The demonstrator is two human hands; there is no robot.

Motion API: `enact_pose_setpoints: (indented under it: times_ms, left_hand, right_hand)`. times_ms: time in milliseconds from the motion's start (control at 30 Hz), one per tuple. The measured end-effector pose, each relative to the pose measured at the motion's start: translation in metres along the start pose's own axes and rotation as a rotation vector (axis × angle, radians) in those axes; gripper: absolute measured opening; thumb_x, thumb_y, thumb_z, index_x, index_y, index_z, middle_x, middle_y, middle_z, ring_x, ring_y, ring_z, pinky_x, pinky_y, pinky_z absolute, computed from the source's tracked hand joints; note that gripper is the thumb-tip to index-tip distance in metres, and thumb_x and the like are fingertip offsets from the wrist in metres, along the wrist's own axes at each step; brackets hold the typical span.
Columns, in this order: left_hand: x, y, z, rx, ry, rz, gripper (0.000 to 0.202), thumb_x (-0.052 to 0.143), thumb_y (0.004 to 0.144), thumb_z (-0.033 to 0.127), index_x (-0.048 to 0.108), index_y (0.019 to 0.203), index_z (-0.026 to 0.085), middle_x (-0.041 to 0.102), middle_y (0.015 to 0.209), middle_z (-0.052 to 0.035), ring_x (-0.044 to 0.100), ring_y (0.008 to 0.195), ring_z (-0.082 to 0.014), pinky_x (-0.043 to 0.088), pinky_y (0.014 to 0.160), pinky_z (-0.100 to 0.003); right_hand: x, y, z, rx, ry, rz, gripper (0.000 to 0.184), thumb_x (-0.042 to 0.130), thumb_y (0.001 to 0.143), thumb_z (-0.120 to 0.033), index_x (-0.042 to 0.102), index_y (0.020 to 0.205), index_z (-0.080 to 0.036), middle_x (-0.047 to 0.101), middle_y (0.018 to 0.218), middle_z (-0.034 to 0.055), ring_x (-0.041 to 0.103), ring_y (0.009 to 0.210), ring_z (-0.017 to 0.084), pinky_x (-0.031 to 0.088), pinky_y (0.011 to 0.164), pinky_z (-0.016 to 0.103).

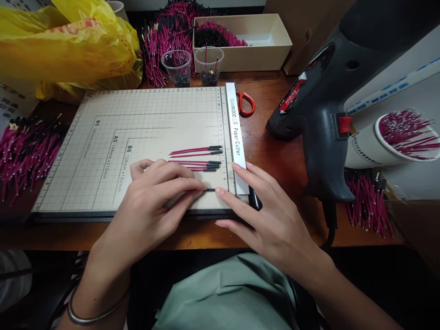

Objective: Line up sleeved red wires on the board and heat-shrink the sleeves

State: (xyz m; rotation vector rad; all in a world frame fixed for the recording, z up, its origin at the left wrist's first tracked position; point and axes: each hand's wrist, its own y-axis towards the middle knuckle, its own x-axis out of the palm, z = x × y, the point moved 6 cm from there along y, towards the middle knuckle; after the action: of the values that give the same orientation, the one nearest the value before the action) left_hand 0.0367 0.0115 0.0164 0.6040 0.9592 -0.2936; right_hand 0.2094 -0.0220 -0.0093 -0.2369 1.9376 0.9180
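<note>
My left hand (156, 195) lies on the paper cutter board (103, 151), its fingers pressed together over a thin wire whose black tip (210, 189) sticks out to the right. My right hand (264, 215) rests at the board's front right corner, fingers stretched out beside the wire tip and touching the cutter's white blade arm (235, 133), near its black handle (255, 201). Several magenta wires with black ends (199, 158) lie in a row on the board just above my hands.
A black hot glue gun (319, 114) stands right of the cutter. A white cup of wires (395, 137), loose wire piles (24, 151), two plastic cups (192, 66), a cardboard box (261, 43), red scissors (245, 103) and a yellow bag (68, 41) surround the board.
</note>
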Motion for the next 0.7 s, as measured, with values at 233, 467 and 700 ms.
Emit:
enact_pose_setpoints:
  times_ms: [233,467,700]
  left_hand:
    - [-0.0003,-0.0012,0.0002,0.012,0.005,-0.004,0.016,0.056,0.102,0.017,0.070,0.101,0.024,0.070,0.096,0.0010,0.064,0.087,-0.0163,0.036,0.082,-0.040]
    - [-0.0010,0.0000,-0.0001,0.007,0.002,-0.013,0.015,0.056,0.102,0.018,0.070,0.100,0.026,0.069,0.094,0.0028,0.064,0.086,-0.0158,0.035,0.081,-0.039]
    - [-0.0001,0.0011,-0.0021,-0.042,-0.042,-0.045,0.013,0.059,0.100,0.021,0.070,0.101,0.028,0.071,0.095,0.0040,0.065,0.087,-0.0160,0.038,0.083,-0.039]
  right_hand:
    - [-0.0027,0.0029,-0.0023,0.012,0.006,-0.008,0.038,0.068,0.092,-0.035,0.067,0.124,-0.014,0.059,0.139,0.0167,0.053,0.133,0.035,0.056,0.105,0.052]
    - [-0.0049,0.0038,-0.0004,0.007,0.008,0.035,0.038,0.070,0.091,-0.037,0.071,0.121,-0.016,0.064,0.136,0.0142,0.056,0.132,0.033,0.058,0.104,0.047]
    - [-0.0037,0.0032,0.0002,0.031,0.002,0.033,0.038,0.067,0.092,-0.041,0.072,0.122,-0.018,0.064,0.137,0.0129,0.056,0.132,0.031,0.058,0.103,0.047]
